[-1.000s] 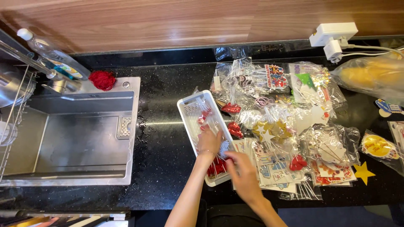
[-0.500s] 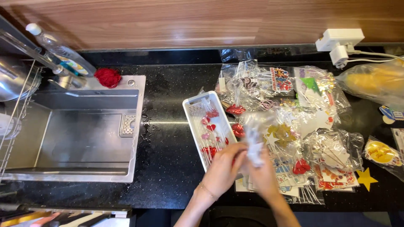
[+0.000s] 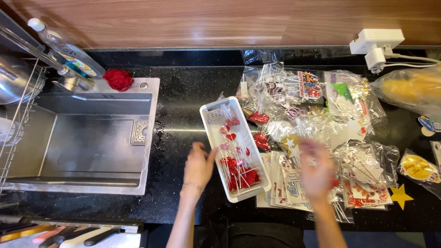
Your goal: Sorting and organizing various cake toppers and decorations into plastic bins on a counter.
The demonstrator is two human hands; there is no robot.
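From the head view, looking down, the left hand point(image 3: 198, 166) is open with its fingers spread, and it holds nothing. Its fingertips are just beside the left edge of a long white tray point(image 3: 212, 120) that sits at a slant on the black tabletop point(image 3: 183, 96). The tray is full of thin white sticks with little red and pink hearts point(image 3: 236, 172) on top, and most of them lie piled at the near end. The right hand point(image 3: 316, 171) is blurry, its fingers look spread open, and it is over a heap of clear plastic bags point(image 3: 321, 124) right of the tray. I cannot tell if it touches the bags. The bags hold more sticks with paper shapes in many colours. Flat packs of toppers point(image 3: 282, 181) lie under and beside the right hand, touching the tray's right side. A yellow star point(image 3: 401, 196) lies at the far right near a round yellow tag in a bag point(image 3: 417, 168). To the left of the tray is a steel sink point(image 3: 87, 142), well apart from the hands. A red scrubber point(image 3: 118, 79) sits on the sink's back corner, near a clear bottle point(image 3: 64, 46). A white plug block point(image 3: 377, 43) sits at the back right by the wooden wall point(image 3: 229, 20)
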